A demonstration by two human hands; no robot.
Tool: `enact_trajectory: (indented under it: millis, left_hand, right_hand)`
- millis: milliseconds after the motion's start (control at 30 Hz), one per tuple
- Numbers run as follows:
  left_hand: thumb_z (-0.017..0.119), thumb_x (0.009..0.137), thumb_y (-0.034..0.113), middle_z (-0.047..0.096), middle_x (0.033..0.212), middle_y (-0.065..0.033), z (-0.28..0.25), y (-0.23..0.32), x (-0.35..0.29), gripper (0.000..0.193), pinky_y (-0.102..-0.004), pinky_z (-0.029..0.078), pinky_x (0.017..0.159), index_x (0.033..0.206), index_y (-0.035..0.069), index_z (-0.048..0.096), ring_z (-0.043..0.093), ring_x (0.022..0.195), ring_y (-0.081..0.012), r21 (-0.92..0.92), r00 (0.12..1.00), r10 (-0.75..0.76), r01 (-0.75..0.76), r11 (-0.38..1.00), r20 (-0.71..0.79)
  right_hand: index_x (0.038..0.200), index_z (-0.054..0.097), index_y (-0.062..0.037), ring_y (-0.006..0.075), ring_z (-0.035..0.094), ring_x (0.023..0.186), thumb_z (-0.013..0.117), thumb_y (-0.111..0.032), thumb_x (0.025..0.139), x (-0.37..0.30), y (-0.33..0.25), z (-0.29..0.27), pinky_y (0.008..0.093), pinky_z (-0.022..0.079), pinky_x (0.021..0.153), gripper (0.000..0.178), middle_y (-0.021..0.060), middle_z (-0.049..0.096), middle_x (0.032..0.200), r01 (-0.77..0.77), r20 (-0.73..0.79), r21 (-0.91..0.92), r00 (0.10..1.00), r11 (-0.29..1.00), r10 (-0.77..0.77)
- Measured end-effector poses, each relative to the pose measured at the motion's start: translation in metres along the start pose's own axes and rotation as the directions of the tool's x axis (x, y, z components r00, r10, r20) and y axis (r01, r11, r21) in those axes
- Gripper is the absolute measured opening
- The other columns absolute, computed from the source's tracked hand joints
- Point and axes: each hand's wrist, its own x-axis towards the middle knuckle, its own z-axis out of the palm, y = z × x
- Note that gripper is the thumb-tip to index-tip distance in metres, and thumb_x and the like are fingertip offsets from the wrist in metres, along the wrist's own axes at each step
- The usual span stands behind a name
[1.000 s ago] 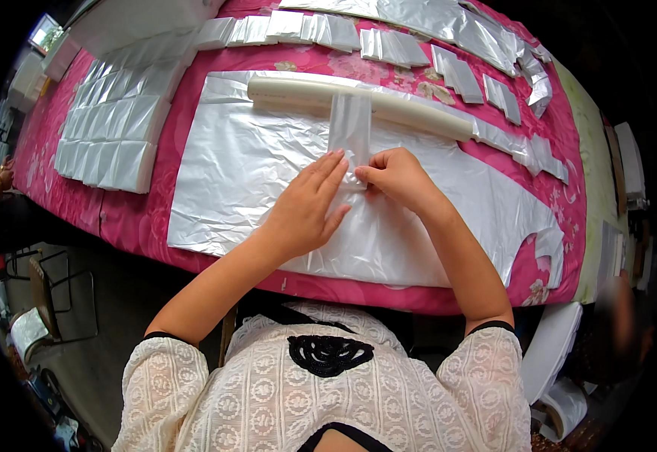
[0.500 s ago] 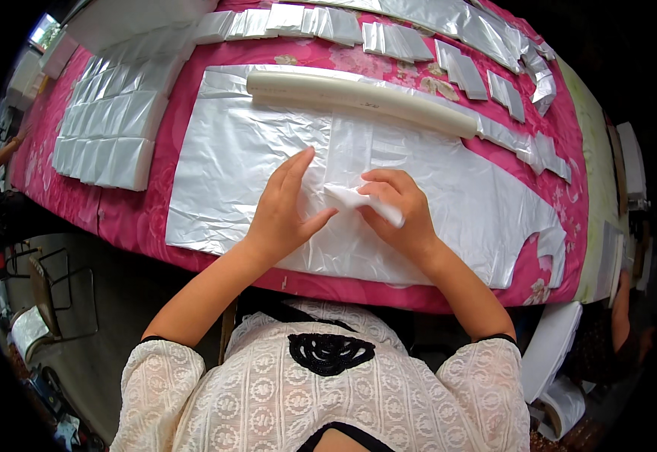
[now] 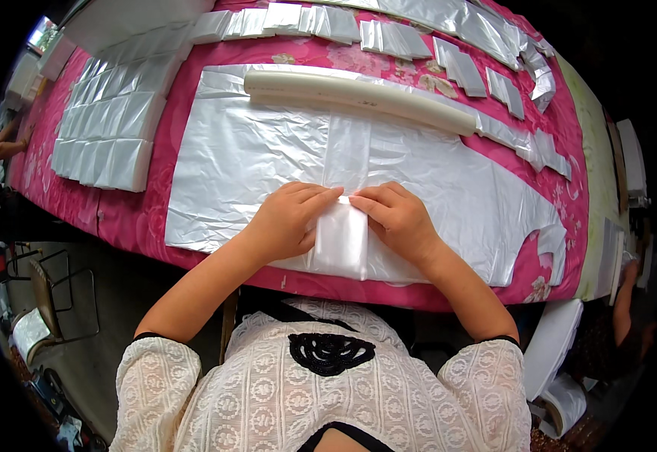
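Note:
In front of me lies a stack of flat, silvery-white plastic bags point(image 3: 245, 151), with handle-like cut-outs at its right end. A narrow, semi-transparent plastic bag point(image 3: 342, 241) lies lengthwise over the middle of this stack, its near part folded into a smooth flap. My left hand point(image 3: 292, 215) is closed at the left corner of the fold, thumb and fingers pressed on the plastic. At the right corner my right hand point(image 3: 399, 218) pinches the same fold. The fingertips of both hands nearly meet along its far edge. Beyond them, a long off-white tube point(image 3: 362, 96) rests across the stack.
Rows of folded plastic packets point(image 3: 110, 135) cover the table's left side. More packets point(image 3: 396, 39) line the far side. A pink flowered cloth point(image 3: 185, 90) covers the table. Other people's arms point(image 3: 8, 143) show at the far left and right edges. A chair point(image 3: 46, 301) stands lower left.
My hands have come together and lowered onto the stack. The white plastic bunched in my right hand now lies flat as a folded flap, held by both hands.

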Motion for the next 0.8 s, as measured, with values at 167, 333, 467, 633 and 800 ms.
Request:
enact_trajectory:
  millis: [167,333,467,633,800]
  left_hand:
    - [0.053,0.084,0.004,0.063,0.105,-0.0127,-0.006,0.006,0.022,0.040,-0.0290,0.048,0.075,0.123,-0.002,0.049,0.061,0.093,-0.0232,-0.503,0.838,-0.540,0.502,0.704,0.080]
    - [0.051,0.087,0.010,0.041,0.134,-0.0200,0.006,0.006,0.017,0.050,-0.0357,0.043,0.091,0.134,0.000,0.036,0.051,0.113,-0.0298,-0.248,0.891,-0.350,0.283,0.926,-0.288]
    - [0.056,0.085,0.024,0.029,0.141,-0.0230,0.016,0.021,0.014,0.065,-0.0431,0.026,0.106,0.137,-0.004,0.028,0.030,0.131,-0.0342,0.160,0.988,-0.147,0.154,0.975,-0.053]
    - [0.053,0.084,0.042,0.020,0.145,-0.0235,0.034,0.025,0.005,0.080,-0.0448,0.012,0.111,0.138,-0.007,0.021,0.016,0.137,-0.0350,0.297,0.968,-0.242,0.211,0.931,0.071]
    - [0.052,0.083,0.045,0.020,0.145,-0.0236,0.038,0.025,0.004,0.082,-0.0443,0.010,0.111,0.139,-0.007,0.021,0.015,0.137,-0.0348,0.330,0.964,-0.257,0.221,0.918,0.067]
  right_hand:
    - [0.087,0.066,-0.0006,0.0187,0.060,0.063,0.060,-0.013,0.081,0.026,-0.004,-0.008,0.0293,0.047,0.061,0.015,0.0083,0.065,0.070,-0.546,0.134,0.318,0.835,0.775,0.534]
    - [0.081,0.066,0.0034,0.0115,0.059,0.056,0.058,-0.019,0.084,0.046,0.017,-0.010,0.0266,0.044,0.054,0.024,0.0074,0.063,0.063,-0.790,0.394,0.383,0.609,0.479,0.688]
    - [0.078,0.065,0.0034,0.0117,0.061,0.056,0.060,-0.021,0.083,0.051,0.019,-0.012,0.0252,0.044,0.052,0.025,0.0070,0.062,0.063,-0.836,0.458,0.390,0.540,0.387,0.706]
    - [0.077,0.064,0.0007,0.0085,0.060,0.057,0.061,-0.021,0.084,0.055,0.016,-0.015,0.0219,0.042,0.048,0.023,0.0023,0.062,0.068,-0.869,0.483,0.314,0.492,0.381,0.724]
    - [0.093,0.063,-0.0001,0.0186,0.062,0.065,0.069,-0.019,0.075,0.045,0.003,-0.009,0.0292,0.047,0.060,0.027,0.0092,0.064,0.074,-0.762,0.268,0.190,0.646,0.619,0.714]
